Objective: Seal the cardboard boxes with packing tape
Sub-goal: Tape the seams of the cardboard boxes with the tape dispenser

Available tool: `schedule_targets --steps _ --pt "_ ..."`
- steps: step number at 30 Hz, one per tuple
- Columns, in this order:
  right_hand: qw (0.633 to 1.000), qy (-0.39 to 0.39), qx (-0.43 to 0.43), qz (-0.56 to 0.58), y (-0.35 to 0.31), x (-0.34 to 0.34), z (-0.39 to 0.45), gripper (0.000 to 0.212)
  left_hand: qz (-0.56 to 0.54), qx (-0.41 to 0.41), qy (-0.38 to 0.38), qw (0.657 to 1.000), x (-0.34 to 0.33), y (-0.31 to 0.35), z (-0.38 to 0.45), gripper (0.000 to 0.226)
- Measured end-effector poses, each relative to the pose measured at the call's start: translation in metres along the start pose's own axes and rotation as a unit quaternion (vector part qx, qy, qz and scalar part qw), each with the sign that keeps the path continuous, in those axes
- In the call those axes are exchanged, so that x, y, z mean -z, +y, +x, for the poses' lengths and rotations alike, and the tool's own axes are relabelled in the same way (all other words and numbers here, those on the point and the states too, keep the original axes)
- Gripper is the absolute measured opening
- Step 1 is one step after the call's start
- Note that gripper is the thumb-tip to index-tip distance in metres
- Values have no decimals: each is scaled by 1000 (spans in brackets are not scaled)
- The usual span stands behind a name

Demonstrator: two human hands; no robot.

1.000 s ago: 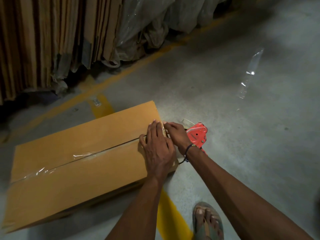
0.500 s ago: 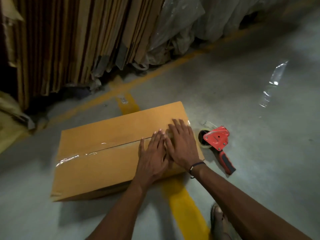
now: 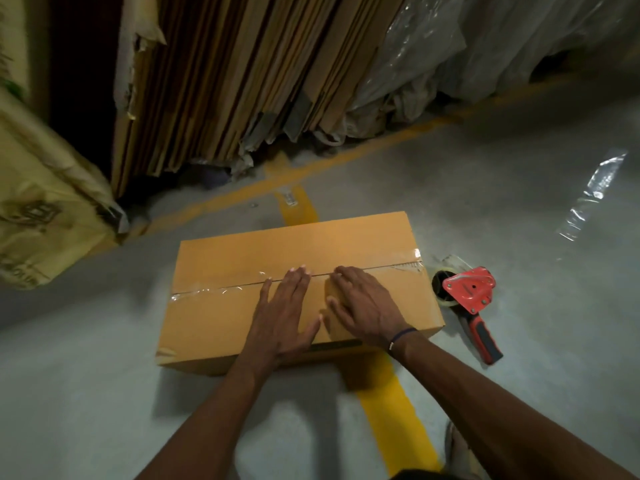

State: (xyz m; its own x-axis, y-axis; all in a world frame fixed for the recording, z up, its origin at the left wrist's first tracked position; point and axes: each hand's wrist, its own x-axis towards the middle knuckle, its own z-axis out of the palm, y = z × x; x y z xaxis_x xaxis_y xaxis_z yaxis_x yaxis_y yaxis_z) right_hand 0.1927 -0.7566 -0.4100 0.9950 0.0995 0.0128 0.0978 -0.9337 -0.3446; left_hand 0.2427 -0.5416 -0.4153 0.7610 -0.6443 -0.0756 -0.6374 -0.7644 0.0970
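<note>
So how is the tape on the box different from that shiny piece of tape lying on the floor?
The tape on the box is stuck flat along the seam of the cardboard box, while the loose tape strip lies crinkled on the bare floor. The tape on the box has the left hand and right hand pressing near it; nothing touches the loose tape strip. Both are clear and shiny.
</note>
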Motion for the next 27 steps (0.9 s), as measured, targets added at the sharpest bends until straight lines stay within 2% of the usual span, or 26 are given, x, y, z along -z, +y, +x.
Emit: schedule_targets --steps 2,6,11,14,17,20,23,27 --pt "998 -24 58 -13 -16 -3 9 58 11 -26 -41 999 1 -5 3 87" --pt "996 -40 54 -56 -14 -2 14 56 27 -30 -86 996 2 -34 -10 88" --pt "995 -52 37 -72 -3 5 8 56 42 32 -60 997 7 -94 -54 81" --pt "997 -36 20 -59 -26 4 26 51 46 70 -14 996 15 -106 -61 78" --pt "996 -54 62 -27 -61 -5 52 56 23 74 2 997 17 -99 -44 80" --pt "990 -99 90 -40 -93 -22 78 62 0 59 -35 998 14 -87 -23 87" --pt "979 -160 93 -82 -95 -36 84 69 21 67 -89 994 4 -89 -20 89" --pt "979 -146 97 -107 -64 -39 71 74 -2 108 -63 992 -8 -101 -42 95"
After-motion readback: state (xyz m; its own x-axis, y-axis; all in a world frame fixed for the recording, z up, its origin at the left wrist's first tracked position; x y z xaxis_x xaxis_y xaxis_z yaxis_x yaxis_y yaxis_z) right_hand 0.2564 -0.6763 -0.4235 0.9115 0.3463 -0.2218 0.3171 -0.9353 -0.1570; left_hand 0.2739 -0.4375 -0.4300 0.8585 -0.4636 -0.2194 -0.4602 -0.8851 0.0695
